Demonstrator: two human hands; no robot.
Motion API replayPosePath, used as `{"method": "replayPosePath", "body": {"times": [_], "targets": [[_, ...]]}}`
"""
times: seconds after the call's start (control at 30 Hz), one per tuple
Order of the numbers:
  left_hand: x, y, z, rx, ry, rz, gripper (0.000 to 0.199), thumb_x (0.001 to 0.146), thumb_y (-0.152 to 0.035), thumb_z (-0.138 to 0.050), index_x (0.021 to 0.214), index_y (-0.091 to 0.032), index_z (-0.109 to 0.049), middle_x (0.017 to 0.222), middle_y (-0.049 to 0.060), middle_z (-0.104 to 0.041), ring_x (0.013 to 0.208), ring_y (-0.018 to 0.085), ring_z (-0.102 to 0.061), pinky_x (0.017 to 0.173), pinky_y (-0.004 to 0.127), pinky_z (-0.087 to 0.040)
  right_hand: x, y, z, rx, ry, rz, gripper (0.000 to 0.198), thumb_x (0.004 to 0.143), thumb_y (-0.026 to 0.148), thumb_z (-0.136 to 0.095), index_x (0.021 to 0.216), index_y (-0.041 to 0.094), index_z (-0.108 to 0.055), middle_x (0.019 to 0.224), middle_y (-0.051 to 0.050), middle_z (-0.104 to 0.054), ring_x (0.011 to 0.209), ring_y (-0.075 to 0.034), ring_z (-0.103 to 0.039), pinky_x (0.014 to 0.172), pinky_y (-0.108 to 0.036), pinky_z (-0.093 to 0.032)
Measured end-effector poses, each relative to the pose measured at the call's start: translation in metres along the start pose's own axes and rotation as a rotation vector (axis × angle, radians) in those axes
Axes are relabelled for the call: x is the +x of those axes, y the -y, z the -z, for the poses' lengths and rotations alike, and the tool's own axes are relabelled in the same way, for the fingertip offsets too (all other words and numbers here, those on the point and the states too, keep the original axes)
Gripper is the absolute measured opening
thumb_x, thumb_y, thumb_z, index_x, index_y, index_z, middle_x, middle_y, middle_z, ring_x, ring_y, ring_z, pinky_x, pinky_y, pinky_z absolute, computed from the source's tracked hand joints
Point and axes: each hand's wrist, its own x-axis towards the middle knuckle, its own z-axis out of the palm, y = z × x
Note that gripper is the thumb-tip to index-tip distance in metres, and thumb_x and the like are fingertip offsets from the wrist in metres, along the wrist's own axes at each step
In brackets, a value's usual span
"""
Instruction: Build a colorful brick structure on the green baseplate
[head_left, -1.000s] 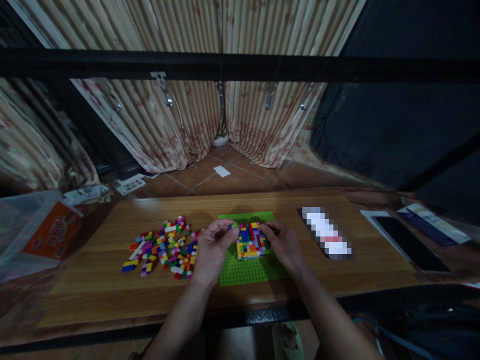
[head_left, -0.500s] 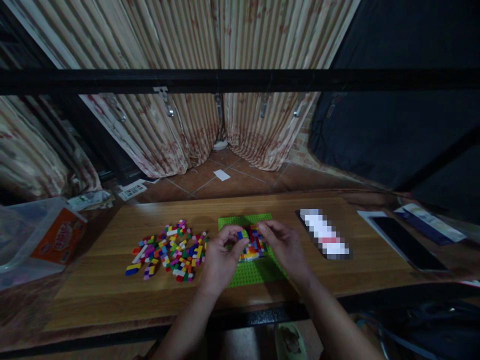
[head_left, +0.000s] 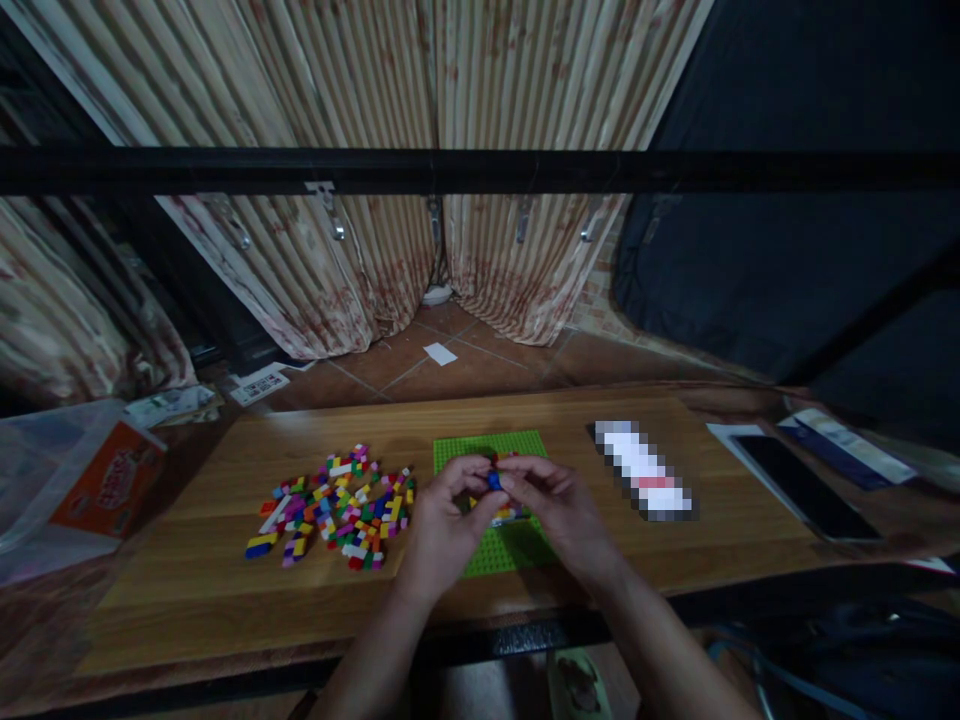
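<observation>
Over the green baseplate (head_left: 491, 447) my two hands have come together, fingertips almost meeting. A small blue toy brick (head_left: 494, 480) shows between them. My left hand (head_left: 448, 520) pinches it from the left, thumb and forefinger closed. From the right, my right hand (head_left: 559, 505) presses its thumb and fingers onto the same brick. Beneath the hands lies a patch of coloured bricks (head_left: 508, 512) on the baseplate, mostly hidden now. Left of my left hand, loose bricks of many colours (head_left: 364, 510) are spread over the wooden table.
On the wooden table (head_left: 202, 590), a phone with a blurred screen (head_left: 643, 475) lies right of the baseplate. A dark tablet-like slab (head_left: 806, 487) rests farther right. A clear plastic bin (head_left: 45, 490) with an orange label stands at the left edge. A dark bar (head_left: 480, 170) crosses beyond.
My right hand has moved left to meet my left hand at the blue brick, and its fingers now close there. The brick patch below has become mostly covered. The view shifted slightly.
</observation>
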Motion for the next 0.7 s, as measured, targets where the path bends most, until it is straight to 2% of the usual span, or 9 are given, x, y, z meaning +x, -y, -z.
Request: {"method": "replayPosePath", "body": {"times": [0.13,0.37,0.57,0.63,0.7], "targets": [[0.0041,0.0013,0.0014,-0.182,0.01,0.111,0.021,0.075,-0.027,-0.071,0.094,-0.018,-0.068,0.084,0.003,-0.069,0.076,0.015,-0.063,0.071,0.025,-0.05,-0.0015,-0.0016,0.001,-0.035,0.017,0.081,0.021,0.07,0.034,-0.074,0.087,0.023,-0.072,0.08,0.0,-0.07,0.072,-0.014,-0.062,0.069,-0.027,-0.049],[0.005,0.0007,-0.0006,-0.225,-0.014,0.156,0.017,0.074,-0.029,-0.071,0.085,-0.016,-0.069,0.077,0.002,-0.068,0.068,0.013,-0.06,0.067,0.024,-0.049,-0.0034,-0.0038,0.0009,-0.094,0.035,0.123,0.021,0.072,0.028,-0.072,0.092,0.023,-0.07,0.089,-0.001,-0.071,0.08,-0.016,-0.063,0.073,-0.028,-0.05],[0.0068,-0.0004,0.0021,-0.461,-0.175,0.307,0.022,0.068,-0.027,-0.073,0.084,-0.016,-0.063,0.07,-0.001,-0.064,0.064,0.012,-0.063,0.066,0.025,-0.052,-0.0023,-0.0024,0.0022,-0.084,-0.012,0.115,0.025,0.07,0.026,-0.073,0.094,0.022,-0.07,0.086,-0.002,-0.071,0.081,-0.017,-0.065,0.077,-0.03,-0.052],[0.0071,-0.0016,0.0039,-0.537,-0.225,0.365,0.025,0.065,-0.026,-0.075,0.084,-0.015,-0.062,0.069,-0.001,-0.063,0.063,0.013,-0.063,0.06,0.024,-0.051,-0.0013,-0.0023,0.0032,-0.077,-0.041,0.132,0.023,0.07,0.027,-0.073,0.093,0.022,-0.071,0.085,-0.002,-0.072,0.08,-0.017,-0.066,0.076,-0.03,-0.052],[0.0065,-0.0031,0.0043,-0.56,-0.207,0.42,0.026,0.064,-0.027,-0.075,0.083,-0.015,-0.061,0.07,-0.001,-0.062,0.061,0.012,-0.061,0.051,0.019,-0.045,-0.0002,-0.0025,0.0037,-0.069,-0.063,0.153,0.022,0.071,0.027,-0.073,0.092,0.022,-0.071,0.085,-0.002,-0.073,0.08,-0.016,-0.066,0.076,-0.03,-0.052]]}}
